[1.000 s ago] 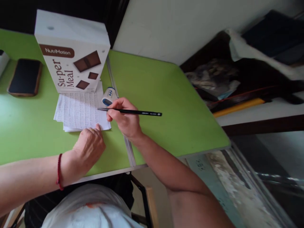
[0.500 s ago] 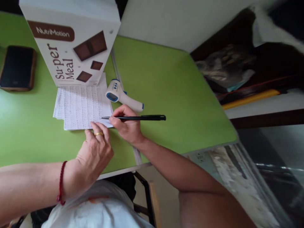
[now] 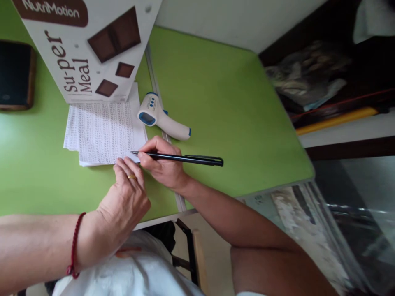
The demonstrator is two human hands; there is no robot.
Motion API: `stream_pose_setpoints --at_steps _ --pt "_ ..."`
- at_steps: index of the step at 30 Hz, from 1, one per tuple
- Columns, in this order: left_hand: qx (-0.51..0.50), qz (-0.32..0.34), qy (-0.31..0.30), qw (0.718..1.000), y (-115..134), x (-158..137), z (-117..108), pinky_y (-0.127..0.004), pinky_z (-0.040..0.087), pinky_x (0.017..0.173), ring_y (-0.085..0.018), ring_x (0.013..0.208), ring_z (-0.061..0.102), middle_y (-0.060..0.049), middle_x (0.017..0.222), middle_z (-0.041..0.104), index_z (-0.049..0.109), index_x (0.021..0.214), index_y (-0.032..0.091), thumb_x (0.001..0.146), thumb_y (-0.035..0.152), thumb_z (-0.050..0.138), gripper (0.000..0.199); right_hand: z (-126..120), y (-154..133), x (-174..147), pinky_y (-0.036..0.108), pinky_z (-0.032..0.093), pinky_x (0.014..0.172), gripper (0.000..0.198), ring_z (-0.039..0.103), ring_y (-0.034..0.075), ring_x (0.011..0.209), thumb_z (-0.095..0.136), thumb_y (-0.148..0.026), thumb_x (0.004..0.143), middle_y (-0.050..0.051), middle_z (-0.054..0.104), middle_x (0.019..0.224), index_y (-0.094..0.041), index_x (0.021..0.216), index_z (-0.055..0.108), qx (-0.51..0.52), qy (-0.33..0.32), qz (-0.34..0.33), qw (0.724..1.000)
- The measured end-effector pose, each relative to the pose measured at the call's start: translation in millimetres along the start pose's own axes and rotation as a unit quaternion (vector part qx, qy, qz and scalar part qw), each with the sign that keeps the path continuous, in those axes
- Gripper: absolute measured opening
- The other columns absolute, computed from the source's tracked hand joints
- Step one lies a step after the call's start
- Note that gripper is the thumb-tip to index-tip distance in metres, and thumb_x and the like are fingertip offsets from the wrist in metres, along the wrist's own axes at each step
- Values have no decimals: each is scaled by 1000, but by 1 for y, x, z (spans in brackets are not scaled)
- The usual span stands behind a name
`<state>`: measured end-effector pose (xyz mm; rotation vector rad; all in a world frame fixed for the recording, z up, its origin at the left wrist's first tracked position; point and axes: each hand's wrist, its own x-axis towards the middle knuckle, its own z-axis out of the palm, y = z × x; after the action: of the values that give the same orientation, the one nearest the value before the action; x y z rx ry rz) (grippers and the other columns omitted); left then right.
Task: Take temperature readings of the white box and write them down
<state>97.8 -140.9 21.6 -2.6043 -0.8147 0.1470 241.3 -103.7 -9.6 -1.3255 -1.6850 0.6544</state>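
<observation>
A black pen (image 3: 188,158) is pinched in my right hand (image 3: 163,164), its tip at the lower right part of the paper sheets (image 3: 103,131). Rows of small handwriting cover most of the top sheet. My left hand (image 3: 125,193), with a gold ring and a red cord bracelet at the wrist, lies with its fingertips on the sheets' near edge, fingers stretched out. Just beyond my right hand rests a white and blue infrared thermometer (image 3: 165,121). The far end of the sheets meets a white NutriMotion box (image 3: 101,74) standing upright, which hides whatever lies behind it.
A dark phone (image 3: 15,76) lies on the green table (image 3: 222,102) at the left. The table's right edge borders a dark shelf holding a plastic bag (image 3: 311,78) and a yellow bar (image 3: 339,120). A chair frame (image 3: 191,250) shows below the near edge.
The view has moved closer, so the box and phone sit higher and further left. The pen's back end has swung slightly down in the view. Both hands stay at the sheets.
</observation>
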Motion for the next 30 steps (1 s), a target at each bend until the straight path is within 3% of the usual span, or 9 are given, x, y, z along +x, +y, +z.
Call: stream_pose_setpoints --at_steps 8,14,17,26,30 --pt "-3 -6 19 1000 1 -2 1 -49 60 82 -44 98 71 -38 110 66 69 110 -13 81 12 49 43 -1 -2 0 24 46 54 14 52 10 55 57 -30 83 -5 59 60 -23 71 55 -12 -19 3 1000" --pt "-101 -31 11 994 1 -1 1 -52 59 84 -45 104 69 -36 115 66 71 111 -7 81 9 51 40 -1 -1 0 24 47 55 15 52 10 55 57 -30 84 -5 60 62 -23 71 56 -11 -26 7 1000" --pt "-88 -34 0 995 3 -1 1 -52 59 85 -43 106 68 -33 117 67 72 112 -4 82 9 49 40 -1 -1 0 23 46 55 15 52 10 55 57 -30 84 -5 61 63 -23 72 56 -11 -33 8 999" --pt "-79 -29 17 996 3 -2 2 -52 59 83 -45 103 69 -38 113 66 69 111 -10 80 10 50 41 -1 0 -1 23 45 55 12 50 9 55 58 -28 84 -5 58 64 -22 73 54 -10 -32 -10 999" --pt "-14 -15 29 999 3 -2 2 -49 60 82 -43 98 71 -37 109 67 70 110 -11 80 11 49 43 -1 0 0 23 44 54 13 50 9 55 57 -28 84 -5 57 63 -22 73 54 -9 -37 -4 999"
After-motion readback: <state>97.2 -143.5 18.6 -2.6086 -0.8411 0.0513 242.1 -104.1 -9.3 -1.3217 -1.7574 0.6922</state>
